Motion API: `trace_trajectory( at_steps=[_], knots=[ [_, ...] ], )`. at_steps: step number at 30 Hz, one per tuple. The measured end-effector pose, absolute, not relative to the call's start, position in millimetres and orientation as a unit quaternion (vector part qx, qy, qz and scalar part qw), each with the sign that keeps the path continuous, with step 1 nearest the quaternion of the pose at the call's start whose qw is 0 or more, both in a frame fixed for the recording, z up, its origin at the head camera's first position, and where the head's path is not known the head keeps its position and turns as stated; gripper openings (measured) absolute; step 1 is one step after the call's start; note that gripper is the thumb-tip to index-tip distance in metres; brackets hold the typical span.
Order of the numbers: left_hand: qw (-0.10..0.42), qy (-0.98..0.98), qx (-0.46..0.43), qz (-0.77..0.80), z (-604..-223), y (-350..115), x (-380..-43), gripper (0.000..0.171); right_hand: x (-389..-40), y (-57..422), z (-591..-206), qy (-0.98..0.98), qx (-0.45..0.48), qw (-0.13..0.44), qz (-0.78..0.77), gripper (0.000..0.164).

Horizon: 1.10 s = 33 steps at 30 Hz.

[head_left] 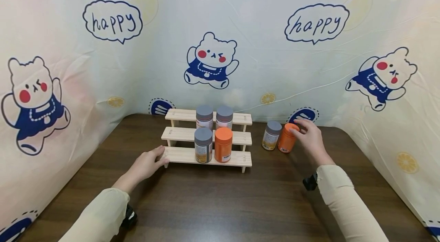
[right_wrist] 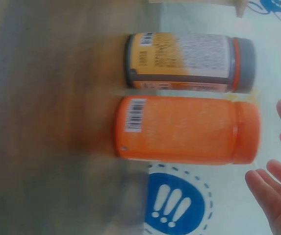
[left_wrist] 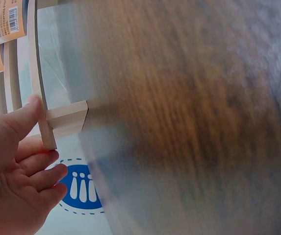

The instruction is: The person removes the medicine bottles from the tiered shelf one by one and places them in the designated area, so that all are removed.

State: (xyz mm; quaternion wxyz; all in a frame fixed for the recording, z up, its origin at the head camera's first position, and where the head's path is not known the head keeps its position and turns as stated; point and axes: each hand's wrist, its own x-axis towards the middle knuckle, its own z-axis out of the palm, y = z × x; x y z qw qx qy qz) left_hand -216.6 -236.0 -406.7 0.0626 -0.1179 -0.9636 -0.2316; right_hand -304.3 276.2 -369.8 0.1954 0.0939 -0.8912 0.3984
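In the head view, my left hand is at the left end of a three-step wooden display rack. The left wrist view shows its thumb on top of the lowest board and fingers beneath, pinching the end. My right hand reaches beside the cap of an orange jar standing on the table. Seen from the right wrist, its fingers are spread and apart from the orange cap. Close to that jar stands a grey-capped jar with a yellow and grey label.
On the rack's lowest step stand a grey-capped jar and an orange jar. Two more grey-capped jars, one left and one right, rise behind them, lower parts hidden. A printed cloth encloses the brown table.
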Motion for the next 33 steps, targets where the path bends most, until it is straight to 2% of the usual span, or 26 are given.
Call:
trace_trajectory(
  at_steps=[14, 33],
  knots=[
    [0.06, -0.963, -0.115, -0.235, -407.0, -236.6, -216.7, 0.055, -303.8, 247.3, -326.6, -0.882, 0.169, 0.226, 0.378, 0.042],
    [0.059, -0.963, -0.116, -0.237, -407.1, -235.7, -216.3, 0.055, -301.6, 179.9, -301.7, -0.853, 0.277, 0.206, 0.391, 0.043]
  ],
)
